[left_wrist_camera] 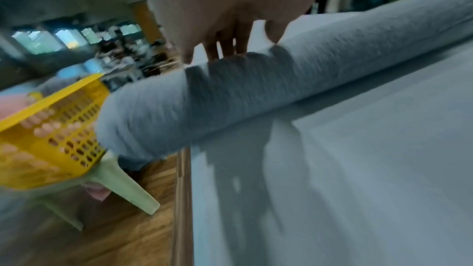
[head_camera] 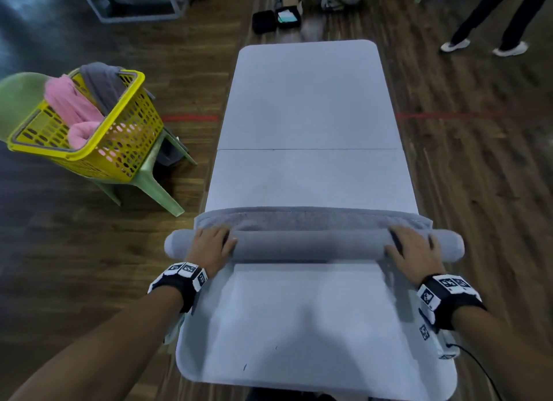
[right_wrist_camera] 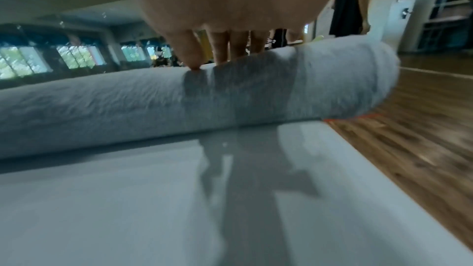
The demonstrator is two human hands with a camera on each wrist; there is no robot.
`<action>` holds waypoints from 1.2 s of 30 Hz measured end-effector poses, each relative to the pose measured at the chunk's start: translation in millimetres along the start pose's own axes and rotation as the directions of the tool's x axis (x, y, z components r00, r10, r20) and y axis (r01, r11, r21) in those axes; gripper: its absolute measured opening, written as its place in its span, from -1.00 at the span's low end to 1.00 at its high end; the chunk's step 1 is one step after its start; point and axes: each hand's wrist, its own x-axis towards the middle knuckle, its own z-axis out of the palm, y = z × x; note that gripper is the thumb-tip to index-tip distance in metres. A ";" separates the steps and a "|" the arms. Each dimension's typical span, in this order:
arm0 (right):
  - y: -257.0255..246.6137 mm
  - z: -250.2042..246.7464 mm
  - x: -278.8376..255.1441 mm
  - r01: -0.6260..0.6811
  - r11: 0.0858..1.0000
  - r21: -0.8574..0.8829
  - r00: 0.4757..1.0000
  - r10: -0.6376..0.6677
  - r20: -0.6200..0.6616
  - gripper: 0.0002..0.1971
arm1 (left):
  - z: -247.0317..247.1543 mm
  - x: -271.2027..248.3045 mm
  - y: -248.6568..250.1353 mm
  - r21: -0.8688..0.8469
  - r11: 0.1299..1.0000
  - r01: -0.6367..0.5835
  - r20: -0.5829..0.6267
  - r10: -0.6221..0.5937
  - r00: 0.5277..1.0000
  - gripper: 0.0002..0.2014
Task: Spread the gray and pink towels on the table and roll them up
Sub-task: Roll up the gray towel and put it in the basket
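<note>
— Gray towel (head_camera: 311,246): mostly rolled, lying crosswise on the bench (head_camera: 305,107), long axis left to right, both ends overhanging the bench sides. Only a narrow flat strip (head_camera: 314,219) left unrolled, on the far side of the roll.

— And the grip?

— Left hand (head_camera: 211,243) near the left end, right hand (head_camera: 414,251) near the right end, both laid flat on top, fingers fairly straight, pressing rather than clutching; same in the wrist views, fingertips (left_wrist_camera: 225,50) and (right_wrist_camera: 192,62) resting on the crest.

— Direction for the coming push?

— Probably straight away from the body, square to the roll's axis, onto that strip. Hands about equally near, so even pressure likely needed to avoid skewing.

— Pink towel (head_camera: 73,107)?

— Not yet spread; in the yellow basket (head_camera: 119,149) on a green chair (head_camera: 155,176), left of the bench, beside another gray cloth (head_camera: 101,83).
</note>
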 end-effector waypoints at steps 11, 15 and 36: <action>0.6 -20.7 50.6 -0.004 0.985 -0.171 0.998 0.014 0.059 -0.50 | -20.1 49.9 -15.0 0.104 0.994 -0.037 0.080 0.029 0.996 -0.48; 11.1 -20.0 57.2 -0.044 0.988 -0.150 0.983 0.070 0.172 -0.32 | -19.1 53.0 -17.7 0.148 0.988 0.035 0.163 -0.060 0.985 -0.40; -141.3 25.7 -21.4 -0.446 0.820 0.358 0.874 0.313 0.372 0.02 | 25.6 -25.2 215.4 -0.521 0.794 0.314 0.334 -0.148 0.931 -0.55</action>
